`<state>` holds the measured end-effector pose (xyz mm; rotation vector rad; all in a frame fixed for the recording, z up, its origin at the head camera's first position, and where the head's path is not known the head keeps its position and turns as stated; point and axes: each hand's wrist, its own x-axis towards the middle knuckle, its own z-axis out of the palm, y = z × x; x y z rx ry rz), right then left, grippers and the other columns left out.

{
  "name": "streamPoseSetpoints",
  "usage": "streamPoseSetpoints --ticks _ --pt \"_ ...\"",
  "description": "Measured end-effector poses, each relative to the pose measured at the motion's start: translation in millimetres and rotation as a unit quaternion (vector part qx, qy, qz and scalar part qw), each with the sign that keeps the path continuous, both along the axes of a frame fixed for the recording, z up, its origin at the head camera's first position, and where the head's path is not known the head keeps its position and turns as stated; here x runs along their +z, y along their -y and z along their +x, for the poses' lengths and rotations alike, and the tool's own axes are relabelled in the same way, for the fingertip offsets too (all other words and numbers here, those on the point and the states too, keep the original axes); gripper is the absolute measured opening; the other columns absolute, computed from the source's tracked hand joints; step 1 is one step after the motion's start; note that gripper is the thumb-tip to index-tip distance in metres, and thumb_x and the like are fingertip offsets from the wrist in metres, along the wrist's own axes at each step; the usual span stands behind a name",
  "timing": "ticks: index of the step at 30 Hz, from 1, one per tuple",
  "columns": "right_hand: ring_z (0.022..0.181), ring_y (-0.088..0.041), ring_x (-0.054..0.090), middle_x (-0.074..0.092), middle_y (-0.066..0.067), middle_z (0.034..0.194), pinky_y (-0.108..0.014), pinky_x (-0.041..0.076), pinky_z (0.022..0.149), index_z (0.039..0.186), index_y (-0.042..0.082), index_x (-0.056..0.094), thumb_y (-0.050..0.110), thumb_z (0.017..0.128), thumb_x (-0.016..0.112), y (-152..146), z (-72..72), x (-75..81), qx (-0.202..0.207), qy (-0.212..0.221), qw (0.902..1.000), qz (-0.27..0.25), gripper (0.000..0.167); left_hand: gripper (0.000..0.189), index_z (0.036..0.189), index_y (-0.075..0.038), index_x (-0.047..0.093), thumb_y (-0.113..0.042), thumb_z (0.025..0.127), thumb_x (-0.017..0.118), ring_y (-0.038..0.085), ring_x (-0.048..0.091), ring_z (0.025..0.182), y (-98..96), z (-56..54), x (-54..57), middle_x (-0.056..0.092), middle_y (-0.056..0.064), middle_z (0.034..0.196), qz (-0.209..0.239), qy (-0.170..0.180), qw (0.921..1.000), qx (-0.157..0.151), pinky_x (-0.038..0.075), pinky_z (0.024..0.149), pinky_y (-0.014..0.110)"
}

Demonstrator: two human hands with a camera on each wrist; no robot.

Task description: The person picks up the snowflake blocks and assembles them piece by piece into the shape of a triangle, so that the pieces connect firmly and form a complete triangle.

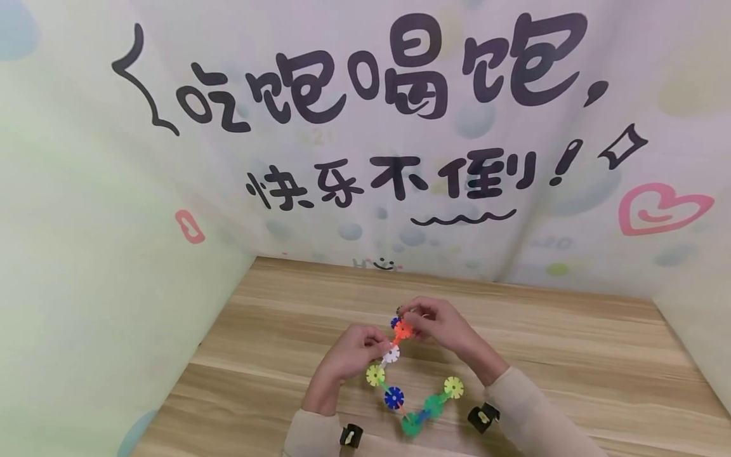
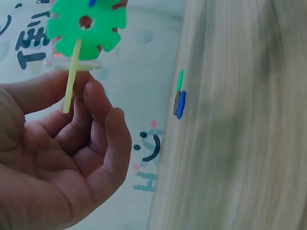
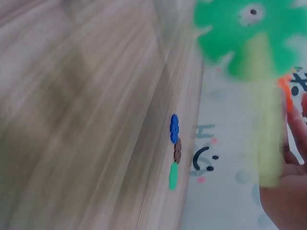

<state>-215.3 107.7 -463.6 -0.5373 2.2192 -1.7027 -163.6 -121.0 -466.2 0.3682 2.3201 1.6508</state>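
A chain of notched plastic discs in several colours hangs in a bent line between and below both hands. My left hand (image 1: 356,352) pinches it by the white disc (image 1: 391,353) between thumb and fingertips. Just above that, my right hand (image 1: 436,324) pinches the orange disc (image 1: 403,329) at the upper end. Down from the white disc run a yellow disc (image 1: 375,375), a blue disc (image 1: 394,398) and a green disc (image 1: 411,424); the line then climbs to another yellow disc (image 1: 454,387). In the left wrist view a green disc (image 2: 110,28) of the chain overlaps the fingertips.
Loose blue (image 3: 174,128), brown (image 3: 178,151) and green (image 3: 173,176) discs lie on the wooden table (image 1: 274,330) near its back edge, mostly behind the right hand in the head view. A printed curtain (image 1: 342,241) closes the back. Black bands (image 1: 351,436) show at both wrists.
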Motion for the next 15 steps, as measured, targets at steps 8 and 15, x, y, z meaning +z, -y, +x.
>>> streamPoseSetpoints --ticks 8,15 --pt "0.085 -0.041 0.065 0.065 -0.021 0.105 -0.052 0.057 0.078 0.126 0.011 0.066 0.023 0.101 0.061 -15.1 -26.4 -16.0 -0.114 0.032 0.9928 0.021 0.028 0.013 0.094 -0.002 0.072 -0.011 0.098 0.065 0.017 0.057 0.072 5.5 -1.7 -2.7 0.066 0.005 0.081 -0.006 -0.004 0.9998 0.017 0.05 0.063 0.032" --pt "0.075 -0.033 0.064 0.064 -0.019 0.099 -0.047 0.057 0.07 0.127 0.009 0.065 0.021 0.101 0.061 -20.6 -39.7 -38.1 -0.127 0.024 0.988 0.083 0.029 0.012 0.096 -0.001 0.072 -0.01 0.097 0.065 0.017 0.058 0.073 6.2 -0.2 -1.9 0.067 0.006 0.084 0.009 -0.001 0.9999 0.014 0.05 0.062 0.03"
